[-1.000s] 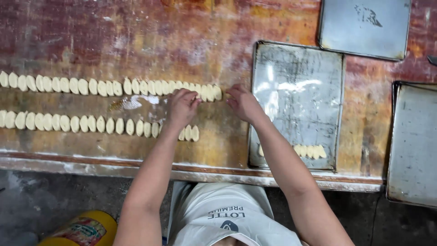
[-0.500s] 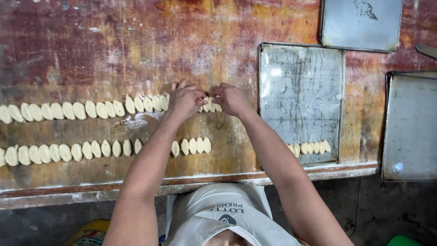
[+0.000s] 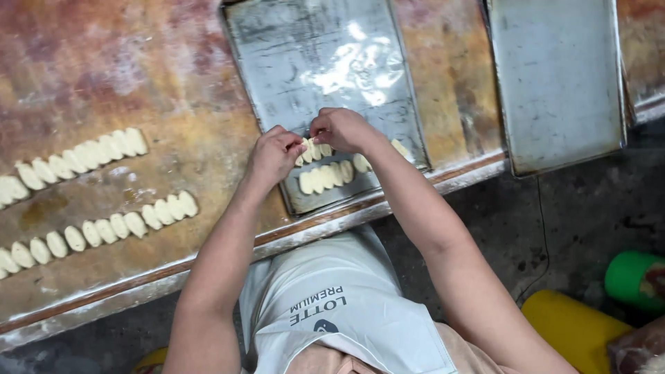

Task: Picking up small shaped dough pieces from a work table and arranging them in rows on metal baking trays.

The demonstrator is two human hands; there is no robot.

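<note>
From the head camera, my left hand (image 3: pixel 273 156) and right hand (image 3: pixel 343 130) meet over the near end of a grey metal baking tray (image 3: pixel 277 48). Both grips are clamped on a short row of pale dough pieces (image 3: pixel 313 149), left fingers pinching its left end, right fingers closed over its right end. Just nearer, a second row of dough pieces (image 3: pixel 322 178) lies on the tray, touching each other. The tray rests on a worn, floured wooden table (image 3: pixel 104 62). To the left on the table lie two long rows of dough pieces (image 3: pixel 104 228), well apart from my hands. A second empty-looking tray (image 3: pixel 554 76) sits to the right.
</note>
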